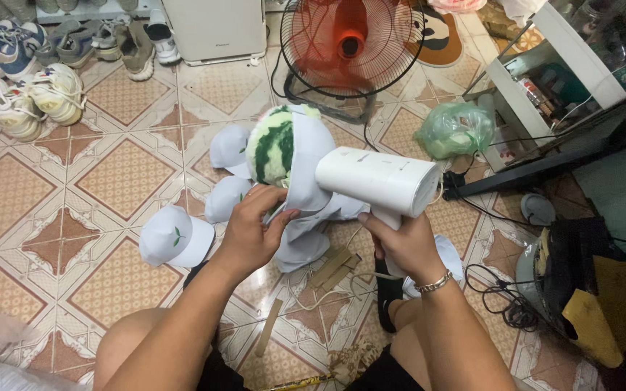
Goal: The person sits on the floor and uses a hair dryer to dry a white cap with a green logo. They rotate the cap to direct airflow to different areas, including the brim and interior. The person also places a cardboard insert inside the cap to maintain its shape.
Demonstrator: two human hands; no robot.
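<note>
My right hand [402, 245] grips the handle of a white handheld steamer [378, 179], whose nozzle points left at a white cap [306, 163]. That cap is stretched over a round green watermelon-patterned plush ball [269, 148]. My left hand [255, 228] pinches the cap's lower edge under the ball. Several more white caps lie around: one with a small green leaf mark [175, 237] at the left, others [227, 148] behind and under the ball. A silver bracelet sits on my right wrist.
A red standing fan [349, 43] stands behind. Sneakers [38, 94] line the upper left. There is a green plastic bag [456, 129], a white shelf [545, 80] and black cables [501, 293] at the right. Wooden sticks [331, 268] lie on the tiled floor.
</note>
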